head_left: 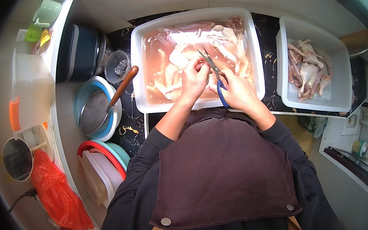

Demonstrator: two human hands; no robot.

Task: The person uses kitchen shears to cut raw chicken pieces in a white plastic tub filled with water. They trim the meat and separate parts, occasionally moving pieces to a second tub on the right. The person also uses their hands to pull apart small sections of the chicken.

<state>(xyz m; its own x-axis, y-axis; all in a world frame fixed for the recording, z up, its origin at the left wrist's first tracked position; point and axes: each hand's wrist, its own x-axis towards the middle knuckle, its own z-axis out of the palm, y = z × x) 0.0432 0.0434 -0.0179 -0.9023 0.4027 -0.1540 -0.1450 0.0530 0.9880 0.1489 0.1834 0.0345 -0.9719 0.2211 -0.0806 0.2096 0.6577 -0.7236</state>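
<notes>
Maroon apron (220, 170), scissors (216, 70) jutting from right grip (239, 90)

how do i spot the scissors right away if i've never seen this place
Find the big white tub of pinkish liquid at top centre. Over its near side, the right hand grips the scissors. Their blue handle and two slim, dark blades, tips pointing away from the body, set them apart from the pale meat below.

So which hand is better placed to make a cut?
Probably the right hand: it holds the scissors, blades slightly parted, close beside the curled left hand over the white tub.
</notes>
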